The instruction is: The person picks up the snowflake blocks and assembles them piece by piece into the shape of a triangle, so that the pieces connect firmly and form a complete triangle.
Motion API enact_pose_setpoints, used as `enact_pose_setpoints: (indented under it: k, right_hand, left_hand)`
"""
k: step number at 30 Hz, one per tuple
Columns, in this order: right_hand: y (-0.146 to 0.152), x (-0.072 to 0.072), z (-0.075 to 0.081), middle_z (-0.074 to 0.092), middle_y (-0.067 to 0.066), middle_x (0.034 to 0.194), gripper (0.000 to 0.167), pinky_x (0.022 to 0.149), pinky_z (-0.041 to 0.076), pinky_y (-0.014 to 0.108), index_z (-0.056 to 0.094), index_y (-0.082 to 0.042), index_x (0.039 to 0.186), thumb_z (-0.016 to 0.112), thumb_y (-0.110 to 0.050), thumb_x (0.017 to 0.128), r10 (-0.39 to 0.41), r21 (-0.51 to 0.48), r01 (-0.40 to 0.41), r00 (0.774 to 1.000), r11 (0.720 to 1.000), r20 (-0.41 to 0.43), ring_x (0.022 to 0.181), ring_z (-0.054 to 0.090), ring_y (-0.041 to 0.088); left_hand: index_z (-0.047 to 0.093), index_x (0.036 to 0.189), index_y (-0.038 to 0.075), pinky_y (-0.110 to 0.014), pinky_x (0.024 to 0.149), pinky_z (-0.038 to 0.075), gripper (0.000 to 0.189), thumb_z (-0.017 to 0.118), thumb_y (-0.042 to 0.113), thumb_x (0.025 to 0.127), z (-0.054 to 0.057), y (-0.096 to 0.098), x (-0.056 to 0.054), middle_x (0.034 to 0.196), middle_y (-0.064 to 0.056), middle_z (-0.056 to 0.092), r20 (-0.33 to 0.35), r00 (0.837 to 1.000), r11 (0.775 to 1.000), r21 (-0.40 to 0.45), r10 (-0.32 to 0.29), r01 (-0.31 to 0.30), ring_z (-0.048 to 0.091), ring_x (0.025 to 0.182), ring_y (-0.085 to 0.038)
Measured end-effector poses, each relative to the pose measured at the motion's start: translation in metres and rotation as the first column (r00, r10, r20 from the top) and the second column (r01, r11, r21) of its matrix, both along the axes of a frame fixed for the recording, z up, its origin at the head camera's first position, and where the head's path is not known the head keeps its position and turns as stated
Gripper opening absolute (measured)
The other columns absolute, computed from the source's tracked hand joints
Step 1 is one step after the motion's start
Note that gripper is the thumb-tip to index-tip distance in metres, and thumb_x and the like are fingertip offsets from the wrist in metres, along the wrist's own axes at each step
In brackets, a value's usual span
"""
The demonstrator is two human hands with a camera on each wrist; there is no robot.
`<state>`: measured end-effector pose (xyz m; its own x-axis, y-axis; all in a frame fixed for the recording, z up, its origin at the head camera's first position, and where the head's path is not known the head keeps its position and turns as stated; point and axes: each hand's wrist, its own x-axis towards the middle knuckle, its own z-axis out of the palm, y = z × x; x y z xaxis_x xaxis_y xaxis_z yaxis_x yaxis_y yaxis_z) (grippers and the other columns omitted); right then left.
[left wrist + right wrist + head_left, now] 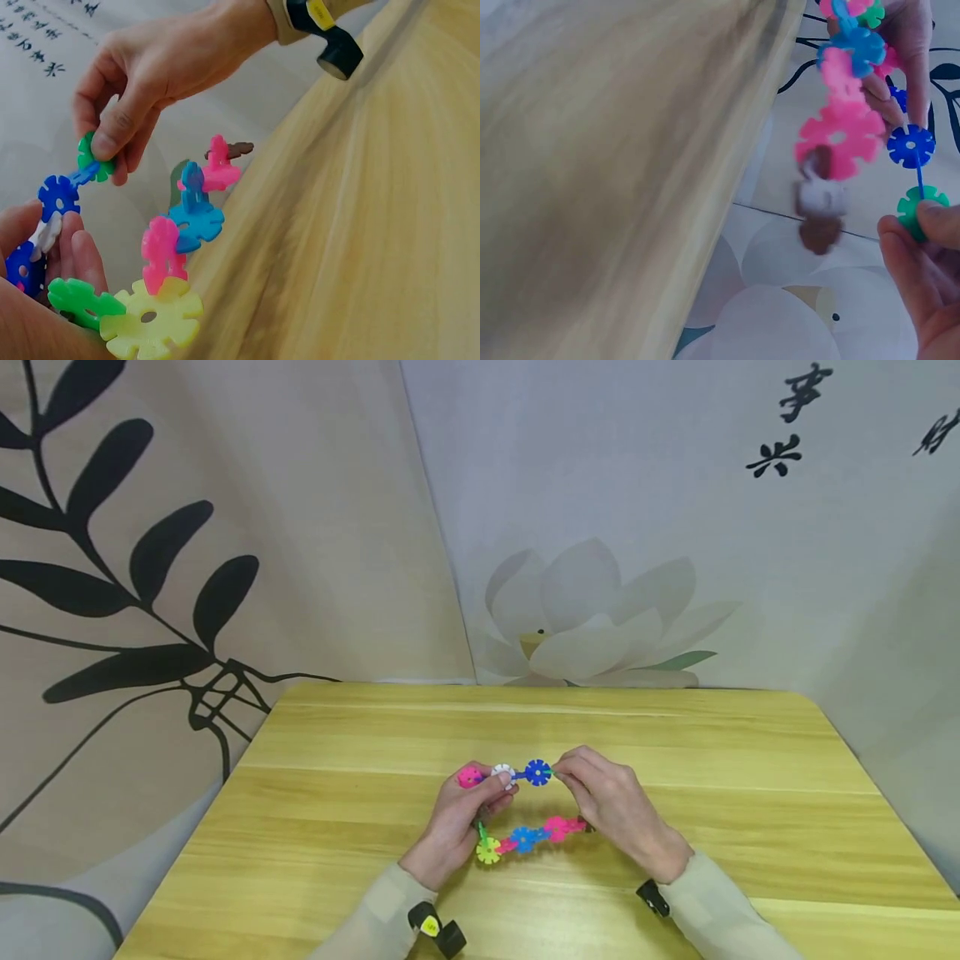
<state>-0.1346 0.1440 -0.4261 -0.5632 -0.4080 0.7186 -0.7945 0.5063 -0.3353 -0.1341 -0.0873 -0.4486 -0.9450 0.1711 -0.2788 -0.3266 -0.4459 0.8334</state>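
A chain of colourful notched plastic discs joined edge to edge is held in the air. My left hand [450,818] grips it around the white disc [501,770], thumb on top, with a pink disc [469,777] beside the thumb. My right hand [626,806] pinches a green disc [910,213] at one end, linked to a dark blue disc [537,772]. From the left hand the other stretch runs through a yellow disc [154,319], pink and light blue discs [196,223] to a brown disc [820,235], blurred in the right wrist view. Part of the chain is hidden by the left palm.
Under both hands lies a wood-grain table [337,777]. Its far edge meets a pale backdrop [315,527] printed with dark leaves, a lotus and writing. A black strap device sits on the left sleeve [375,906], and another at the right cuff.
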Motion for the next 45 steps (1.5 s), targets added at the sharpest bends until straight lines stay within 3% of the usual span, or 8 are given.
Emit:
enact_pose_setpoints:
  k: [12,21,25,29,32,35,39,45]
  right_hand:
    - [0.008,-0.004,-0.005,0.073,0.007,0.109,0.031,0.082,0.062,0.036,0.071,-0.002,0.115,0.081,0.001,0.087,-0.076,-0.029,0.083,0.979,0.996,0.19,0.095,0.073,0.023]
    - [0.035,0.006,-0.009,0.058,0.015,0.144,0.054,0.102,0.049,0.058,0.053,-0.003,0.146,0.07,-0.026,0.101,-0.169,-0.027,0.22,0.818,0.975,0.55,0.125,0.058,0.041]
    - [0.043,0.012,-0.01,0.052,0.022,0.149,0.057,0.107,0.047,0.056,0.044,0.002,0.15,0.061,-0.03,0.106,-0.108,-0.085,0.232,0.706,0.969,0.7,0.132,0.055,0.043]
    - [0.044,0.018,-0.01,0.046,0.028,0.151,0.066,0.107,0.049,0.051,0.032,0.006,0.155,0.056,-0.033,0.108,0.056,-0.216,0.262,0.506,0.941,0.86,0.133,0.054,0.044]
    - [0.04,0.019,-0.012,0.042,0.029,0.152,0.07,0.108,0.049,0.042,0.021,0.006,0.158,0.054,-0.032,0.109,0.262,-0.369,0.334,0.324,0.867,0.909,0.133,0.054,0.04]
    - [0.035,0.019,-0.015,0.045,0.027,0.15,0.065,0.106,0.051,0.037,0.019,0.006,0.158,0.051,-0.025,0.11,0.431,-0.484,0.426,0.222,0.765,0.875,0.126,0.06,0.032]
    - [0.031,0.017,-0.018,0.054,0.022,0.14,0.051,0.104,0.052,0.036,0.028,0.009,0.152,0.047,-0.015,0.111,0.522,-0.555,0.475,0.215,0.683,0.826,0.115,0.066,0.025]
    - [0.025,0.012,-0.017,0.062,0.015,0.128,0.036,0.102,0.053,0.033,0.041,0.01,0.139,0.049,-0.01,0.11,0.523,-0.573,0.494,0.252,0.654,0.814,0.109,0.068,0.02]
  left_hand:
    - [0.062,0.099,0.005,-0.03,0.083,0.061,0.018,0.078,0.002,0.09,0.005,0.009,-0.005,0.095,-0.01,0.077,0.05,0.997,0.996,0.062,0.057,-0.06,0.076,0.087,-0.018]
    - [0.064,0.1,0.006,-0.029,0.083,0.061,0.017,0.078,0.007,0.092,0.002,0.014,-0.011,0.091,-0.006,0.078,0.111,0.986,0.987,0.091,0.122,-0.133,0.075,0.086,-0.016]
    - [0.063,0.106,0.006,-0.03,0.087,0.06,0.022,0.079,0.01,0.092,0.001,0.015,-0.011,0.093,-0.006,0.078,0.142,0.979,0.979,0.12,0.145,-0.163,0.075,0.089,-0.017]
    - [0.06,0.111,0.006,-0.03,0.09,0.059,0.028,0.08,0.011,0.091,0.001,0.017,-0.009,0.096,-0.005,0.077,0.182,0.968,0.968,0.148,0.172,-0.2,0.075,0.091,-0.017]
    - [0.059,0.111,0.006,-0.03,0.09,0.059,0.028,0.079,0.011,0.092,0.001,0.018,-0.008,0.096,-0.006,0.078,0.199,0.962,0.961,0.165,0.189,-0.223,0.075,0.091,-0.017]
    - [0.061,0.109,0.006,-0.028,0.087,0.059,0.026,0.079,0.011,0.092,0.0,0.019,-0.007,0.095,-0.005,0.078,0.208,0.958,0.956,0.175,0.199,-0.237,0.075,0.089,-0.016]
    - [0.062,0.107,0.007,-0.026,0.084,0.06,0.023,0.079,0.011,0.092,-0.002,0.021,-0.007,0.093,-0.005,0.078,0.211,0.954,0.95,0.182,0.213,-0.253,0.075,0.086,-0.014]
    - [0.061,0.107,0.008,-0.026,0.083,0.06,0.026,0.08,0.012,0.091,-0.006,0.022,-0.007,0.09,-0.004,0.078,0.227,0.942,0.941,0.179,0.246,-0.289,0.075,0.084,-0.014]
